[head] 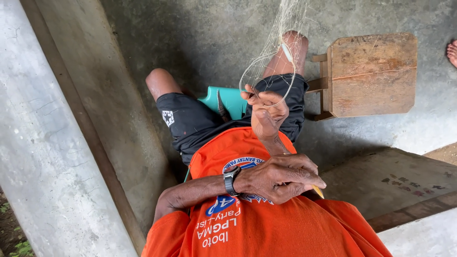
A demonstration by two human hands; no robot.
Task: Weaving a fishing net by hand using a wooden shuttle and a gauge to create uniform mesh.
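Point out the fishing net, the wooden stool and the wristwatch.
fishing net (285, 24), head view, on the bunched mesh near the top.
wooden stool (373, 74), head view, middle of its seat.
wristwatch (230, 180), head view, on the band.

Wooden stool (373, 74), teal plastic seat (231, 100), concrete floor (209, 33)

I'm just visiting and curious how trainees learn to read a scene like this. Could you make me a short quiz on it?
1. True or false: the left hand grips a yellowish tool.
2. What does the right hand pinch: A rope, B fine net, C cloth?
3. What stands on the floor beside the knee?

Key: 1 true. 2 B. 3 a wooden stool.
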